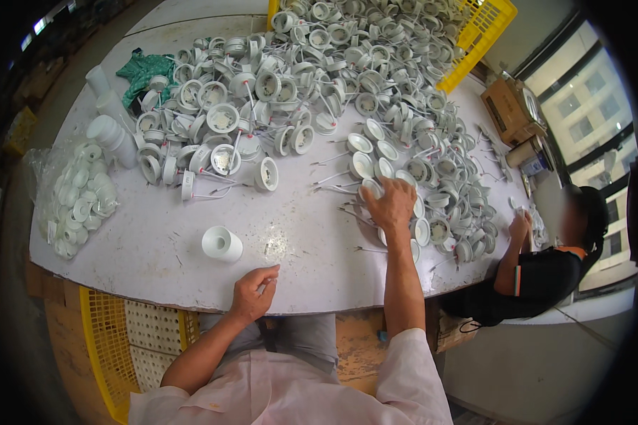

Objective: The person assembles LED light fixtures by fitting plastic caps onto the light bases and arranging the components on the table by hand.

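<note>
My right hand (393, 205) is over the small arranged group of white round lamp housings (362, 166), which lie with wire leads pointing left. Its bent fingers grip one white lamp housing (371, 188) at the near end of the group, partly covered by the hand. My left hand (254, 295) is curled closed just above the table's front edge; whether anything is between its fingers is hidden. Ahead and to the left of it, a white cylindrical cup (222, 244) with a round recess in its end stands alone on the table.
A large heap of white lamp housings (290, 85) covers the table's far side, spilling from a yellow crate (478, 42). Left are a clear bag of white rings (81, 195), stacked white cups (112, 138) and green cloth (147, 74). A co-worker (546, 269) sits at right beside a cardboard box (510, 110).
</note>
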Motion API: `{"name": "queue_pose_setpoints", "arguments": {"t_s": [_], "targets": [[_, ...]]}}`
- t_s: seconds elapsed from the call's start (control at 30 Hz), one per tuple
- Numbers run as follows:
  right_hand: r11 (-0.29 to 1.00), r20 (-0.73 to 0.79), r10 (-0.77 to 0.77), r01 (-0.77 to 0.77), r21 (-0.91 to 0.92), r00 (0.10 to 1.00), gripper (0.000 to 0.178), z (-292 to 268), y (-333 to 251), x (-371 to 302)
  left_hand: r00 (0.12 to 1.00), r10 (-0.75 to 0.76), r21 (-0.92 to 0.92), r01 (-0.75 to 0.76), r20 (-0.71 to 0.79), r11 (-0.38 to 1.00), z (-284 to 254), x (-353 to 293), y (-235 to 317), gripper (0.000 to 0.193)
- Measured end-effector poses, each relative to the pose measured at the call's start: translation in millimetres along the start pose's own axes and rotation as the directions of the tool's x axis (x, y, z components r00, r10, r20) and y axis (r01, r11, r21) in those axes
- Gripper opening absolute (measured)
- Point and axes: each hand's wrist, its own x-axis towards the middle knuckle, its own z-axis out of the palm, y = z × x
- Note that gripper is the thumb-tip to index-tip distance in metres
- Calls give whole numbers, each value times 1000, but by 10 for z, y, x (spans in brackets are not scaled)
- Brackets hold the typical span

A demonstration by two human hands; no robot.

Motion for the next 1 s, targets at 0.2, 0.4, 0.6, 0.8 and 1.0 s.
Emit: {"name": "queue_pose_setpoints", "arguments": {"t_s": [0.2, 0.4, 0.6, 0.8, 1.0], "targets": [[900, -78, -33, 63, 432, 996, 35, 101, -321, 571, 999, 52, 13, -52, 2, 999, -2, 32, 13, 23], [940, -2, 26, -24, 340, 1000, 31, 710, -828, 1511, 998, 64, 78, -65, 19, 995, -20, 51, 80, 21], [920, 98, 119, -147, 363, 988, 27, 887, -920, 1812, 999, 32, 76, -33, 13, 997, 4, 52, 85, 16], [908, 92, 134, -160, 388, 987, 26, 822, -920, 1761, 1000, 16, 83, -16, 3, 996, 13, 53, 54, 13], [881, -64, 184, -136, 454, 981, 25, 410, -829, 1513, 1000, 24, 79, -23, -12, 997, 17, 36, 76, 14]]}}
